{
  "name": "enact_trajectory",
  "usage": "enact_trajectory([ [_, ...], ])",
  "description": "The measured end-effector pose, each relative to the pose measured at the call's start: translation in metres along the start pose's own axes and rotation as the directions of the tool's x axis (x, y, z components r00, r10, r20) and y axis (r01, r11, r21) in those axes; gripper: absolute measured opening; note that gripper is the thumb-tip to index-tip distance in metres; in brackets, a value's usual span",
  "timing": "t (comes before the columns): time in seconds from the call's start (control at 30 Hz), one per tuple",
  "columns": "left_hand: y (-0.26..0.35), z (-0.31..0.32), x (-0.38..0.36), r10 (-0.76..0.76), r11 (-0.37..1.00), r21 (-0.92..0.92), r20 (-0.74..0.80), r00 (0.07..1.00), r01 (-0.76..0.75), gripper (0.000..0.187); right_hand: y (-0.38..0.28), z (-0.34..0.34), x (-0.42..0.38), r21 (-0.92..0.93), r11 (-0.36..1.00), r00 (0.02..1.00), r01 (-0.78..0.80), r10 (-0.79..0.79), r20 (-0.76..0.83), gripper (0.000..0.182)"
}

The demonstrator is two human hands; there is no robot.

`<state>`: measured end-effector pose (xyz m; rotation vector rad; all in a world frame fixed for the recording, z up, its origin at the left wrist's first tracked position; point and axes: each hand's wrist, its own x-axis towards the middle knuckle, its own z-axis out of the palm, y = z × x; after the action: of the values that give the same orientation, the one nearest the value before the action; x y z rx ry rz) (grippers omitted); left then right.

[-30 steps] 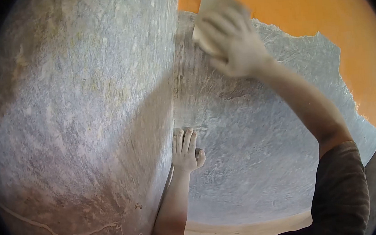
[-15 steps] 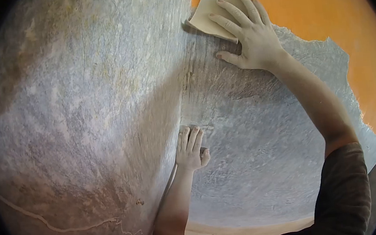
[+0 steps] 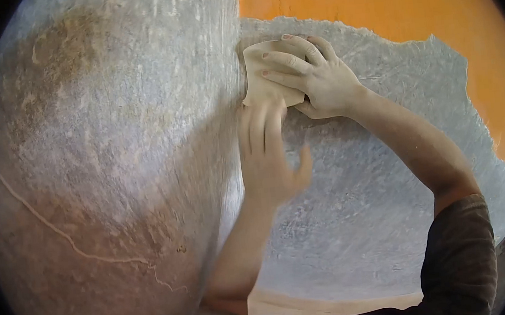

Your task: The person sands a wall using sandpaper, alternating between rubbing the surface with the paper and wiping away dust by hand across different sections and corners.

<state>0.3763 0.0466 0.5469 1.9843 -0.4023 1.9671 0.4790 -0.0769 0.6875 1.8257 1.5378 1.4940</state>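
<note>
My right hand [image 3: 324,81] presses a pale, bent sheet [image 3: 261,62] flat against the grey wall patch [image 3: 352,178], close to the inner corner. Its fingers lie spread over the sheet. Just below, my left hand [image 3: 270,156] is raised beside the corner, slightly blurred, with fingers up and thumb apart. The left fingertips reach the lower edge of the sheet; whether they touch it I cannot tell. Both hands look dusty.
A mottled grey wall [image 3: 111,141] fills the left side, with a thin cracked line [image 3: 59,231] low on it. Orange wall [image 3: 371,0] borders the ragged top and right edges of the grey patch. A pale strip [image 3: 340,310] runs along the bottom.
My right hand and the sheet have moved down, away from the orange edge. My left hand has risen from lower along the corner to the sheet's bottom edge. The view has shifted slightly.
</note>
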Motion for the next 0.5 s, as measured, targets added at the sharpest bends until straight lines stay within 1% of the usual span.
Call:
enact_trajectory([
  [0.03,-0.001,0.0,0.026,-0.062,0.998,0.041,0.136,0.989,0.057,0.084,0.0,-0.001,-0.003,0.012,1.0,1.0,0.005,-0.005,-0.024,0.072],
  [0.1,-0.018,0.015,0.046,-0.051,0.992,0.124,0.247,0.968,0.02,0.089,0.006,-0.004,-0.007,0.028,0.999,0.997,0.019,-0.017,-0.081,0.07],
  [0.13,-0.028,0.023,0.053,-0.045,0.987,0.163,0.302,0.952,-0.005,0.091,0.012,-0.007,-0.008,0.013,1.0,0.994,0.022,-0.02,-0.108,0.072],
  [0.2,-0.048,0.034,0.059,-0.002,0.98,0.189,0.302,0.953,-0.058,0.09,0.026,-0.013,-0.013,-0.013,1.0,0.988,0.016,-0.018,-0.155,0.075],
  [0.23,-0.053,0.036,0.061,0.019,0.976,0.202,0.304,0.953,-0.083,0.09,0.034,-0.019,-0.015,-0.017,1.0,0.988,0.007,-0.009,-0.151,0.073],
  [0.33,-0.063,0.036,0.066,0.03,0.966,0.238,0.277,0.96,-0.099,0.081,0.042,-0.013,-0.013,-0.061,0.996,0.964,-0.06,0.042,-0.262,0.067],
  [0.43,-0.071,0.042,0.076,0.085,0.94,0.303,0.238,0.967,-0.158,0.074,0.032,-0.004,-0.007,-0.053,0.995,0.956,-0.08,0.061,-0.286,0.061],
  [0.5,-0.066,0.051,0.068,0.059,0.981,0.165,0.244,0.968,-0.102,0.07,0.031,0.001,-0.008,-0.033,0.993,0.937,-0.112,0.094,-0.336,0.058],
])
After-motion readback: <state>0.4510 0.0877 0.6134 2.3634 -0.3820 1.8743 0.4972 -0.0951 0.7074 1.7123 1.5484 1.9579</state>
